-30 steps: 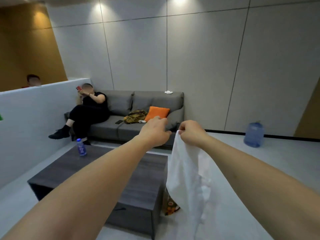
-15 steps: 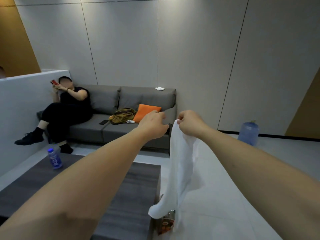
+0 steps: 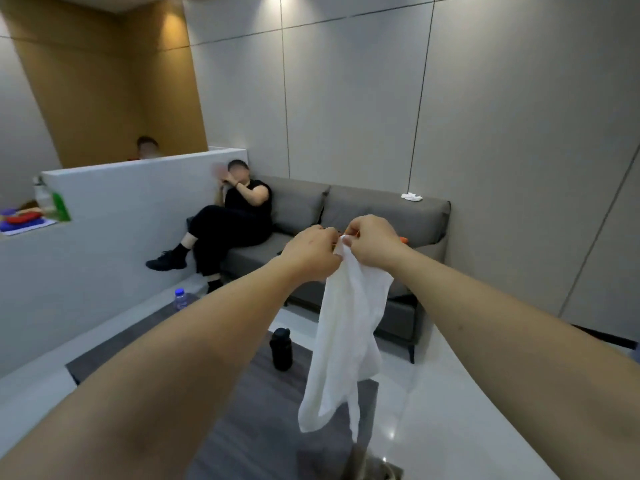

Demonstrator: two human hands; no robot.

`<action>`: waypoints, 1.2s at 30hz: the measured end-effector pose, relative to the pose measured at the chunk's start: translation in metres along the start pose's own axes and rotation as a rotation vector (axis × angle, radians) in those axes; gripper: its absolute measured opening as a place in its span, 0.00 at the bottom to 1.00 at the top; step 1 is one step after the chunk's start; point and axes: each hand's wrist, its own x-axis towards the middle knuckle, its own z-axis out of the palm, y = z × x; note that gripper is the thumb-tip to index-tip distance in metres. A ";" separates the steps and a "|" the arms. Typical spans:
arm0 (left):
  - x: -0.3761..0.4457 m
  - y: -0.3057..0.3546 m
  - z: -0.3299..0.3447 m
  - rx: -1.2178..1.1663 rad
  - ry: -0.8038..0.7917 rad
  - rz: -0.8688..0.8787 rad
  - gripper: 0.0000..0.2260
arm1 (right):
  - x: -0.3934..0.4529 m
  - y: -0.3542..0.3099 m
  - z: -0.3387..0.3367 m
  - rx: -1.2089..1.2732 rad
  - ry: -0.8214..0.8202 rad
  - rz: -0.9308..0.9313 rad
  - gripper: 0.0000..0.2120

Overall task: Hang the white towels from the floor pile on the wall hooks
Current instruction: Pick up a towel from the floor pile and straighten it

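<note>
A white towel [image 3: 346, 341] hangs limp in front of me from its top edge. My right hand [image 3: 372, 240] pinches that top edge with curled fingers. My left hand [image 3: 313, 252] is right beside it with fingers curled at the same edge, touching the cloth. Both arms are stretched forward at chest height. No wall hooks and no floor pile are in view. A small white cloth [image 3: 411, 197] lies on the back of the sofa.
A grey sofa [image 3: 398, 216] stands ahead with a person [image 3: 239, 216] sitting on its left end. A dark low table [image 3: 263, 410] below my arms carries a black bottle [image 3: 281, 348] and a blue-capped bottle [image 3: 180, 298]. A white partition [image 3: 114, 209] runs along the left.
The view has swung left, shifting the sofa to the right. My hands have closed together on the towel's top edge, and the towel hangs straighter.
</note>
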 end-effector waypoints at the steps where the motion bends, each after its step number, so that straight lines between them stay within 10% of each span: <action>1: 0.009 -0.004 0.000 0.005 0.017 -0.038 0.12 | 0.014 0.004 0.002 0.005 -0.020 -0.033 0.05; 14: 0.042 -0.042 -0.009 -0.079 0.285 -0.635 0.08 | 0.112 0.012 0.039 0.482 -0.248 -0.340 0.18; 21: 0.030 -0.090 -0.034 -0.028 0.410 -0.905 0.10 | 0.141 0.001 0.082 0.180 -0.601 -0.350 0.14; 29: 0.000 -0.124 -0.044 -0.276 0.092 -0.687 0.17 | 0.148 -0.104 0.091 0.378 -0.437 -0.502 0.06; 36: -0.029 -0.169 -0.037 -0.594 0.203 -0.760 0.12 | 0.142 -0.140 0.131 0.671 -0.408 -0.347 0.11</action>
